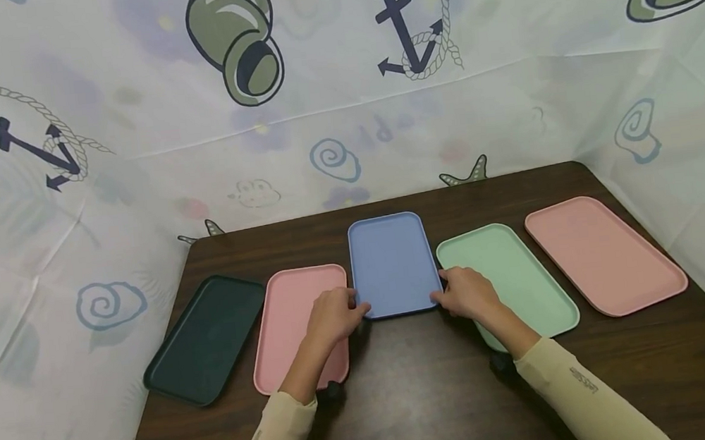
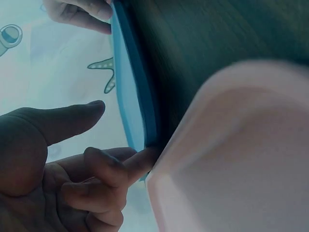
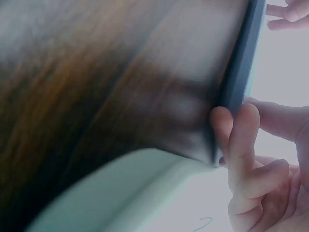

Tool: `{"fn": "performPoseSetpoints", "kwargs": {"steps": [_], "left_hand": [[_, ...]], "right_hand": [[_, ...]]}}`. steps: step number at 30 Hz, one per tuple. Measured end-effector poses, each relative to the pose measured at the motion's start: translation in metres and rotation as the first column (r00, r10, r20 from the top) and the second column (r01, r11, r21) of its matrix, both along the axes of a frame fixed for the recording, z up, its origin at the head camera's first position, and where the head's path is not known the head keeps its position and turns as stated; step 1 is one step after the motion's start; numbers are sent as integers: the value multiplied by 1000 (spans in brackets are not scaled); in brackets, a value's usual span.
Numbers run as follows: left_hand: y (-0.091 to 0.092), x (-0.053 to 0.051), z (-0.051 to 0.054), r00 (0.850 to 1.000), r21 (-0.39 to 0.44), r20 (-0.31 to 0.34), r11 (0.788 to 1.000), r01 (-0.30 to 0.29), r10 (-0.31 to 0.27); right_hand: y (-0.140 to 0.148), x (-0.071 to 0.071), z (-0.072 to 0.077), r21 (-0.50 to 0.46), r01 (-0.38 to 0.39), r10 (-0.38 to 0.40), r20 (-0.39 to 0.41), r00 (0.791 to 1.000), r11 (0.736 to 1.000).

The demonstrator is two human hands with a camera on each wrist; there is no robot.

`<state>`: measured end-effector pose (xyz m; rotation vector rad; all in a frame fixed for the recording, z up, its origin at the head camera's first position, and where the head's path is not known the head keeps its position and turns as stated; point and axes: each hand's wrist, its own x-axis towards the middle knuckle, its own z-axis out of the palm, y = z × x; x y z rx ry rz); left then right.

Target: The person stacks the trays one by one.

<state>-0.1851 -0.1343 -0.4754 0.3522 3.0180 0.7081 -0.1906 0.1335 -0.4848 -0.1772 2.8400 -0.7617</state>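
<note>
A blue tray (image 1: 392, 266) lies upright-oriented in the middle of the row on the dark wooden table. At its near left corner is the left hand (image 1: 335, 315), above the pink tray (image 1: 286, 325); in the left wrist view the fingers (image 2: 137, 164) touch the blue tray's side (image 2: 140, 82) while the thumb stands apart from it. The right hand (image 1: 469, 294), over the light green tray (image 1: 525, 288), holds the near right corner. The right wrist view shows its fingers (image 3: 246, 125) and thumb pinching the blue tray's edge (image 3: 239, 63).
A dark green tray (image 1: 205, 340) lies at the far left and a salmon-pink tray (image 1: 607, 255) at the far right of the table (image 1: 408, 399). Behind and beside the table hangs a white patterned cloth (image 1: 337, 58) with anchors and shells.
</note>
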Motion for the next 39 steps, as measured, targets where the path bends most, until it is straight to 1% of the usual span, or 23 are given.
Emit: {"fn": "performPoseSetpoints", "kwargs": {"steps": [3,5,7,8,10,13,14,15,16,18,19,21,23,25,26,28,31,33,34,36,38,39], "left_hand": [[-1,8,3,1000,25,-14,1000,0,0],[-2,14,4,999,32,-36,999,4,-3],[-1,21,7,998,27,-63,1000,5,-4],[0,25,7,996,19,-87,1000,3,-1],[5,33,6,988,-14,-156,1000,-6,3],[19,48,1,962,-43,-271,999,0,-12],[26,53,0,955,-44,-297,999,10,-23],[32,58,-1,950,-39,-310,999,24,-35],[40,64,-2,949,-28,-310,999,45,-52],[54,73,-3,956,-2,-279,995,98,-95],[61,77,-3,961,12,-250,992,125,-118],[73,83,-6,971,44,-170,983,176,-166],[84,87,-8,973,62,-97,975,214,-207],[94,89,-10,972,67,-28,969,236,-235],[99,89,-11,970,63,-2,968,243,-243],[109,89,-13,966,30,17,966,257,-257],[124,88,-18,968,-20,30,968,252,-251],[134,87,-22,975,-56,6,973,224,-224],[139,86,-24,978,-62,-3,976,207,-208],[148,84,-27,984,-56,-18,983,175,-176],[154,81,-29,989,-33,-27,989,146,-147],[157,80,-30,991,-18,-17,991,136,-136]], "right_hand": [[4,9,5,-9,-12,12,-26,1000,1000],[8,16,11,-31,-8,7,-36,999,999],[15,25,16,-73,-2,-1,-35,999,997],[20,29,19,-92,3,-6,-32,999,996],[30,38,24,-123,11,-15,-29,999,992],[51,51,32,-167,38,-43,-32,999,985],[58,54,35,-173,54,-61,-34,998,983],[65,58,38,-177,72,-81,-41,996,982],[73,62,40,-180,89,-100,-49,994,980],[89,70,42,-176,124,-136,-56,989,976],[97,74,42,-165,141,-151,-56,987,976],[114,83,41,-140,177,-185,-48,982,974],[132,91,38,-105,213,-217,-21,976,971],[150,96,34,-58,250,-249,9,968,967],[158,99,32,-39,267,-266,28,964,963],[171,101,26,-6,291,-290,65,955,957],[185,102,17,13,301,-300,113,947,954],[190,101,11,2,288,-285,144,948,958],[191,100,8,-4,279,-275,154,949,960],[193,98,3,-20,261,-254,168,953,965],[193,96,-1,-40,244,-233,180,956,969],[193,95,-3,-49,238,-226,181,957,970]]}}
